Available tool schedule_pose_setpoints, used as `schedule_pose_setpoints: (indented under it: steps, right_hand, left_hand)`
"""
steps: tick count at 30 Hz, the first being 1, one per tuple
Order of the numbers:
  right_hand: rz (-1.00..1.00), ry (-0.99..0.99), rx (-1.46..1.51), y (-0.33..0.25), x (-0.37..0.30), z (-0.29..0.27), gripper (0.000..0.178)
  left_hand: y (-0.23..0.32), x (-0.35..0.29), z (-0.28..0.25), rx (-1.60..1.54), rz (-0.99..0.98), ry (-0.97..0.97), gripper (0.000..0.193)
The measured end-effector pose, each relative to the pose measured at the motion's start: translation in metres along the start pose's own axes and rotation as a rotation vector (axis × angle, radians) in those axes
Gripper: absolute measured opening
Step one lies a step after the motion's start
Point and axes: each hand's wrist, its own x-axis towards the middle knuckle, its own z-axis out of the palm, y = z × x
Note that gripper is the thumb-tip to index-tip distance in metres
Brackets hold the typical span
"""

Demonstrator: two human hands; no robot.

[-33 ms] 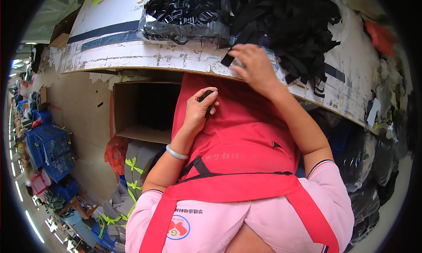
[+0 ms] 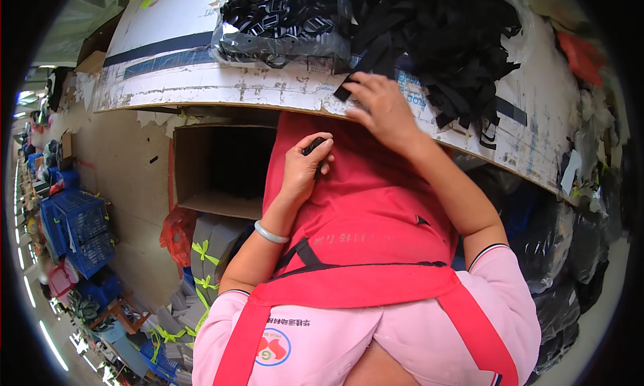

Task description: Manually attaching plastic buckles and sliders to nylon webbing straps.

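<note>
My left hand [image 2: 305,166] is closed in front of the red apron [image 2: 362,191]. Between its thumb and fingers sits a small black piece [image 2: 313,146], partly hidden; I cannot make out its exact kind. Over the table's near edge, my right hand [image 2: 384,107] has its fingers apart, with the thumb away from the fingertips. Those fingertips lie at the loose end of a black webbing strap [image 2: 344,88], which trails from a heap of black straps [image 2: 443,40] at the back right. Black plastic buckles [image 2: 278,13] fill a plastic-lined tray left of the heap.
The worn white tabletop [image 2: 168,84] ends just beyond my body. Below it stands an open cardboard box [image 2: 191,205]. A red plastic bag [image 2: 178,238] and grey bundles with yellow-green ties are at lower left. Blue crates [image 2: 80,231] stand farther left, black plastic bags [image 2: 543,238] at right.
My right hand has shifted slightly toward me, and the strap end at its fingertips has moved a little left. My left hand stays in place.
</note>
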Motion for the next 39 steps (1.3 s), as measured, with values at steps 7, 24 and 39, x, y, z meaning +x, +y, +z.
schedule_pose_setpoints:
  steps: [7,24,39]
  right_hand:
    - [-0.048,0.145,0.154,-0.015,-0.032,0.016,0.021]
    - [0.581,0.420,1.118,-0.016,0.001,-0.060,0.019]
    - [0.639,0.483,1.384,0.002,0.019,-0.044,0.019]
  left_hand:
    - [0.004,0.004,-0.003,0.105,0.070,0.018,0.023]
    - [0.033,-0.005,0.023,0.184,0.060,-0.055,0.017]
    - [0.026,0.006,0.062,0.628,0.653,-0.279,0.015]
